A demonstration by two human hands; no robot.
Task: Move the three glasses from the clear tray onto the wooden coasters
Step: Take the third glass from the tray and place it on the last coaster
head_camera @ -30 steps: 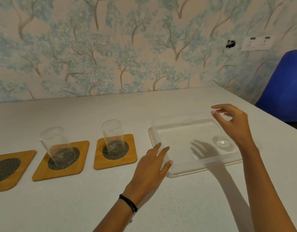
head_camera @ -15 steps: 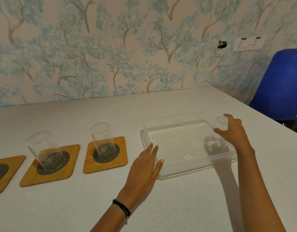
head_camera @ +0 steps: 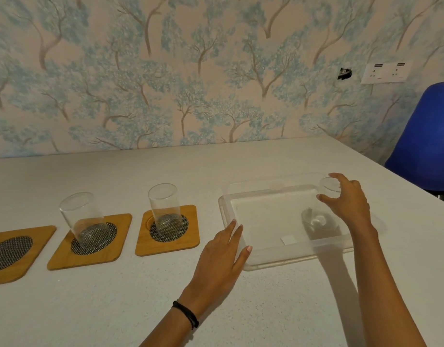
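Note:
Three wooden coasters with dark mesh centres lie in a row on the left. Two clear glasses (head_camera: 85, 219) (head_camera: 165, 207) stand upright on the middle coaster (head_camera: 90, 240) and the right coaster (head_camera: 167, 230). The left coaster (head_camera: 14, 251) is bare and partly cut off by the frame. The clear tray (head_camera: 278, 257) sits to the right. The third glass (head_camera: 318, 216) stands in the tray's right part, and my right hand (head_camera: 346, 199) grips it around the rim. My left hand (head_camera: 222, 256) rests flat with fingers apart against the tray's front-left corner.
The white table (head_camera: 115, 309) runs back to a wallpapered wall. A blue chair (head_camera: 426, 139) stands past the table's right edge. A wall socket (head_camera: 386, 71) is mounted above the far right corner.
My right hand came down from above the tray and closed around the third glass's rim. My left hand has stayed at the tray's corner.

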